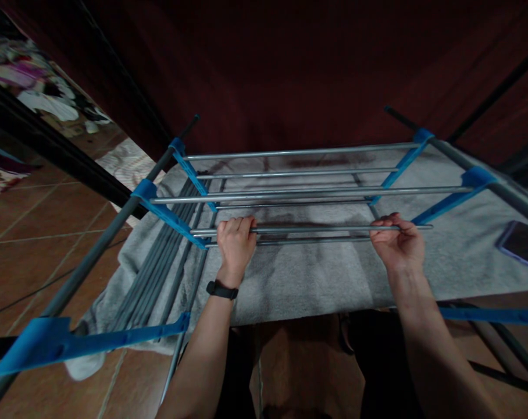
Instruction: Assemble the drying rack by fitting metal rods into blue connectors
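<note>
A loose grey metal tube point(311, 229) lies crosswise between my hands, roughly level. My left hand point(238, 240) is wrapped round it near its left end, a black band on the wrist. Toward its right end, my right hand point(397, 240) grips it with the palm turned up and fingers curled over. Around them stands a partly built rack frame with grey uprights point(118, 224) and blue plastic brackets point(168, 215). Several crossbars point(307, 192) span the far brackets. Nearer me, a blue bracket point(124, 337) at the left and another blue bracket point(491, 315) at the right show.
Several loose grey tubes point(153, 273) lie on a grey blanket point(299, 285) under the frame. A phone point(523, 241) rests on the blanket at the right. Dark red fabric point(290, 75) hangs behind. Clothes point(41, 87) are piled on the tiled floor point(37, 233) at left.
</note>
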`<state>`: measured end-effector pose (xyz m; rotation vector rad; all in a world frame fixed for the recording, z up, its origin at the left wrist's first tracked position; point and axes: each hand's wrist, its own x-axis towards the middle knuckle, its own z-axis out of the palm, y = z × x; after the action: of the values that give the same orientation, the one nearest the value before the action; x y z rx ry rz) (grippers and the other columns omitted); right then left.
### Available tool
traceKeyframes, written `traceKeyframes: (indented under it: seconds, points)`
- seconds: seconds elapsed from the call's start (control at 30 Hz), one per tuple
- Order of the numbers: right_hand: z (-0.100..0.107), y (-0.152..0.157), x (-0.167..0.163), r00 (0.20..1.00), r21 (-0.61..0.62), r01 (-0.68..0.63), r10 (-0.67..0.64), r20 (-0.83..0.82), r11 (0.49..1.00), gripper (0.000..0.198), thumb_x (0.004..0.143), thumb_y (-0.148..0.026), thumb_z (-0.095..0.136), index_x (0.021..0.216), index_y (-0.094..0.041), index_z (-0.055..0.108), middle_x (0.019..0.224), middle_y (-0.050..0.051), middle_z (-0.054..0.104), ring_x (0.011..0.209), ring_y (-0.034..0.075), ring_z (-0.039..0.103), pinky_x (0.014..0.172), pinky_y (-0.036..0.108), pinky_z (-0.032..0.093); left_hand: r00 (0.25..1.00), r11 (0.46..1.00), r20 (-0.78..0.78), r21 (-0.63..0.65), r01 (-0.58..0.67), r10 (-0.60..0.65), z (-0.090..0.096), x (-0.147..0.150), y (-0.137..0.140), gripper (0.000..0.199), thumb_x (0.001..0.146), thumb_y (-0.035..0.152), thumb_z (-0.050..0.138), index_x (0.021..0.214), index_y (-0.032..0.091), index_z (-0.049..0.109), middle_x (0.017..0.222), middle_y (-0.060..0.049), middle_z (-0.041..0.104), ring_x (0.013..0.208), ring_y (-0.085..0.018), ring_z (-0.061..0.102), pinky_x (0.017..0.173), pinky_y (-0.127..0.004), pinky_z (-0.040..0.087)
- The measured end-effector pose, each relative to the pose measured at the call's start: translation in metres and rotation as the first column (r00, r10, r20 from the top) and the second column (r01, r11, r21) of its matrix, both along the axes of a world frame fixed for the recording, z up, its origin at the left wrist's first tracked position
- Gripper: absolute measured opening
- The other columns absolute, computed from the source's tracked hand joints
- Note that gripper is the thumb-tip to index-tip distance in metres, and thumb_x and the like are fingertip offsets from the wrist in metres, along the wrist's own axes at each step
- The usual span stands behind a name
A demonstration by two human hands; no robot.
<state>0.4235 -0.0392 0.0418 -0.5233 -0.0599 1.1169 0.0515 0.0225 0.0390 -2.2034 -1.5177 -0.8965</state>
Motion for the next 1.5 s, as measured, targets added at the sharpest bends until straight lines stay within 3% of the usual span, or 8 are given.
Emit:
traceKeyframes:
  seconds: [0.33, 0.57, 0.77, 1.07, 1.5]
  points:
    - [-0.0012, -0.0012, 0.0001, 1.000, 0.025, 0.005, -0.005, 0.014, 1.000, 0.024, 0.064, -0.005, 0.049, 0.081, -0.022, 0.047, 0.068, -0.006, 0.056, 0.058, 0.010, 0.056, 0.063, 0.026, 0.059, 1.000, 1.000, 0.007, -0.013, 0.000, 0.000, -0.0006, -0.0003, -0.0001, 0.020, 0.096, 0.022, 0.052, 0.101, 0.021, 0.071, 0.081, -0.007, 0.070, 0.085, -0.026, 0.060, 0.080, -0.040, 0.034]
    - [-0.0042, -0.0021, 0.0013, 0.997, 0.126, -0.031, 0.039, -0.061, 0.992, 0.029, 0.061, -0.006, 0.051, 0.078, -0.024, 0.035, 0.062, -0.008, 0.044, 0.054, 0.009, 0.052, 0.058, 0.024, 0.056, 0.999, 0.998, -0.014, 0.034, -0.047, 0.047, 0.0024, -0.0019, -0.0006, 0.024, 0.099, 0.024, 0.048, 0.099, 0.021, 0.072, 0.079, -0.006, 0.069, 0.083, -0.026, 0.060, 0.081, -0.040, 0.034]
    - [-0.0037, -0.0040, 0.0016, 0.994, 0.188, -0.049, 0.066, -0.083, 0.981, 0.034, 0.063, -0.005, 0.053, 0.075, -0.024, 0.028, 0.059, -0.010, 0.036, 0.051, 0.008, 0.047, 0.057, 0.024, 0.055, 0.997, 0.997, -0.001, -0.007, -0.071, 0.071, 0.0017, -0.0037, 0.0010, 0.026, 0.099, 0.029, 0.048, 0.098, 0.020, 0.073, 0.079, -0.008, 0.071, 0.081, -0.026, 0.061, 0.078, -0.040, 0.033]
    - [-0.0053, -0.0044, 0.0038, 0.991, 0.181, -0.031, 0.054, -0.122, 0.983, 0.023, 0.070, -0.010, 0.052, 0.083, -0.023, 0.040, 0.059, -0.010, 0.037, 0.051, 0.009, 0.046, 0.055, 0.025, 0.053, 0.998, 0.998, 0.030, -0.043, -0.054, 0.055, 0.0019, -0.0017, 0.0006, 0.028, 0.099, 0.033, 0.049, 0.096, 0.021, 0.074, 0.077, -0.009, 0.071, 0.081, -0.026, 0.062, 0.078, -0.040, 0.034]
    - [-0.0040, -0.0052, 0.0025, 0.995, 0.149, -0.030, 0.043, -0.087, 0.988, 0.030, 0.061, -0.005, 0.051, 0.083, -0.023, 0.040, 0.062, -0.009, 0.041, 0.053, 0.009, 0.049, 0.058, 0.026, 0.056, 0.999, 0.996, 0.030, -0.084, -0.038, 0.041, 0.0015, -0.0039, 0.0023, 0.028, 0.099, 0.030, 0.047, 0.099, 0.021, 0.074, 0.080, -0.009, 0.072, 0.082, -0.026, 0.063, 0.080, -0.040, 0.035]
